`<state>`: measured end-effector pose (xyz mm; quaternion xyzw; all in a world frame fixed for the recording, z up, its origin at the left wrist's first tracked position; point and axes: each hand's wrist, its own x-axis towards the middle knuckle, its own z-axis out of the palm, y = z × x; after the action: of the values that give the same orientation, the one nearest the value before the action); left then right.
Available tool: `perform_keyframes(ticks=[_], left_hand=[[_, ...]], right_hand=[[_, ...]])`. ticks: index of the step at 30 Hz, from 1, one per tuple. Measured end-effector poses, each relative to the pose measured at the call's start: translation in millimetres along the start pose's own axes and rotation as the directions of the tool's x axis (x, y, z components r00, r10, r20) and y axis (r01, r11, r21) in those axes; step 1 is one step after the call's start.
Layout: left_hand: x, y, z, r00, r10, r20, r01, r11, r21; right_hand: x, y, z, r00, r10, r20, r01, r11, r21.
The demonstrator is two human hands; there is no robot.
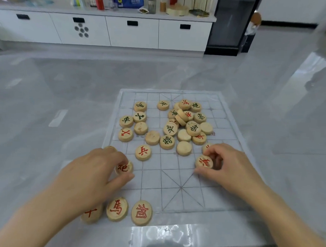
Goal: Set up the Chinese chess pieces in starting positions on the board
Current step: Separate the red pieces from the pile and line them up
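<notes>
Pieces [170, 128] heaped on board [174, 181]; left grip [92, 174] pinches cannon [123, 167], right grip [231, 163] pinches soldier [204, 161], likely sorting red homeward.

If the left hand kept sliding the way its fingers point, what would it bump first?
Probably the lone round wooden piece with a red character, just beyond the red-marked wooden disc the left hand pinches. Depth is unclear.

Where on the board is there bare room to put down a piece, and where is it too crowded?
Bare: the near palace cross, between left hand and right hand, below the red soldier; also the far-right strip beside the heap. Crowded: that stacked heap, far half.
</notes>
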<state>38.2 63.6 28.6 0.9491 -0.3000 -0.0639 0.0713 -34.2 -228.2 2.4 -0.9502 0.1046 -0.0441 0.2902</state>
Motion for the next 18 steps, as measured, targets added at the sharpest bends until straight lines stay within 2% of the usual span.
perform_keyframes(ticks=[4, 13, 16, 18], left_hand=[[0.8, 1.0, 4.7, 1.0, 0.0, 0.007, 0.0, 1.0, -0.012], [-0.1, -8.5, 7.4, 0.997, -0.021, -0.077, 0.019, 1.0, -0.023], [-0.8, -13.3, 7.9, 0.994, 0.001, -0.113, -0.004, 1.0, -0.025], [-0.3, -15.6, 8.8, 0.991, 0.009, -0.134, -0.013, 0.999, -0.031]], right_hand=[[5.5, 5.0, -0.2, 0.999, -0.024, -0.021, 0.021, 0.988, -0.151], [10.6, 34.2, -21.7, 0.978, 0.073, -0.197, -0.116, 0.969, -0.218], [11.7, 42.5, -34.0, 0.961, 0.12, -0.249, -0.173, 0.964, -0.2], [9.5, 42.6, -37.5, 0.963, 0.152, -0.221, -0.18, 0.977, -0.111]])
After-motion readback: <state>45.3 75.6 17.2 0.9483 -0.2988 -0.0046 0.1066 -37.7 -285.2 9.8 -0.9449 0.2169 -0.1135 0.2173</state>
